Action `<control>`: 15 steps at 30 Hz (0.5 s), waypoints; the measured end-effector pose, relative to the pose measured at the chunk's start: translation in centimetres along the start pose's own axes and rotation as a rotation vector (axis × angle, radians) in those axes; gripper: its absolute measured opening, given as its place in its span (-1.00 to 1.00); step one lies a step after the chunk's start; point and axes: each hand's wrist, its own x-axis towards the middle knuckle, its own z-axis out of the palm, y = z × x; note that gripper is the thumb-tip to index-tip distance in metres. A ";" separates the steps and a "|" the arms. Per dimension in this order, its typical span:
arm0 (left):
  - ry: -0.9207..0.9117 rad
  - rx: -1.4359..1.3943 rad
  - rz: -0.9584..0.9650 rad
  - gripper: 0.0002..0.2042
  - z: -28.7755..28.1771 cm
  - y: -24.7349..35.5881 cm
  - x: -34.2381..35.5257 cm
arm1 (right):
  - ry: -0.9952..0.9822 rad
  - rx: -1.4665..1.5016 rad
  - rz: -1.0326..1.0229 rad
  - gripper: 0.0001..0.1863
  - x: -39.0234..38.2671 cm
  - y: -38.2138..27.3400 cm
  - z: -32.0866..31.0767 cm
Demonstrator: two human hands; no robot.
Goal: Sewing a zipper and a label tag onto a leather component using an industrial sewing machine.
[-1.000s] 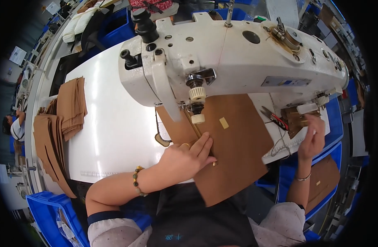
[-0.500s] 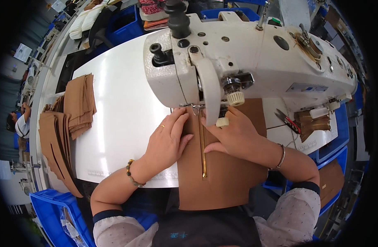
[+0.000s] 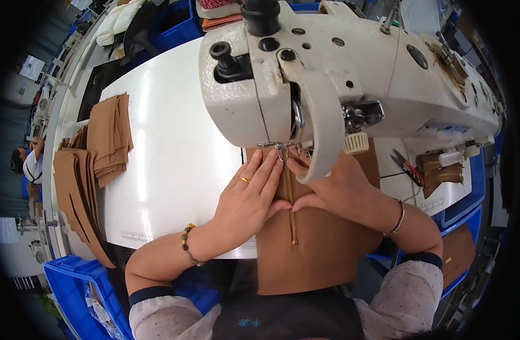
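A brown panel (image 3: 311, 258), leather-like, lies under the needle area of a white sewing machine (image 3: 228, 116). A zipper (image 3: 294, 226) with gold-coloured teeth runs down a slot in the panel. My left hand (image 3: 245, 195) rests flat on the panel left of the zipper, its fingertips close to the presser foot (image 3: 282, 152). On the zipper's other side, my right hand (image 3: 342, 190) presses on the panel; the machine's curved white lever (image 3: 325, 124) hides part of its fingers. Both thumbs point inward and almost meet over the zipper.
Stacked brown pieces (image 3: 108, 139) lie at the table's left, with slotted pieces (image 3: 75, 192) hanging over the edge. Red-handled snips (image 3: 408, 168) and a brown bundle (image 3: 441, 177) are at the right. Blue bins (image 3: 73, 283) stand below the table.
My left hand has slid right and its thumb has come over the zipper, close to my right thumb. The machine looks larger as the view has shifted. Both hands stay on the panel.
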 end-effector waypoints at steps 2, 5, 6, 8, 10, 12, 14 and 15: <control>-0.019 0.029 0.009 -0.25 -0.3 -0.1 0.2 | 0.004 0.005 0.005 -0.38 0.1 0.0 0.0; -0.069 0.052 0.010 -0.27 -0.7 -0.4 0.5 | -0.003 0.011 0.007 -0.34 0.2 0.0 0.0; -0.078 0.040 0.009 -0.28 -0.8 -0.5 0.7 | -0.003 0.024 0.014 -0.32 0.3 0.1 0.0; -0.093 0.032 0.011 -0.29 -0.9 -0.6 0.9 | 0.003 0.042 0.024 -0.31 0.3 0.1 -0.1; -0.025 -0.013 0.058 -0.25 -0.9 -0.8 1.0 | -0.020 0.012 0.025 -0.31 0.4 0.0 -0.2; -0.017 0.002 0.063 -0.25 -0.8 -0.7 1.1 | -0.047 0.026 0.035 -0.31 0.4 -0.1 -0.4; -0.007 0.015 0.068 -0.24 -0.8 -0.8 1.1 | -0.076 0.038 0.046 -0.32 0.4 -0.2 -0.4; -0.006 0.012 0.068 -0.25 -0.8 -0.8 1.0 | -0.063 0.026 0.039 -0.33 0.4 -0.2 -0.5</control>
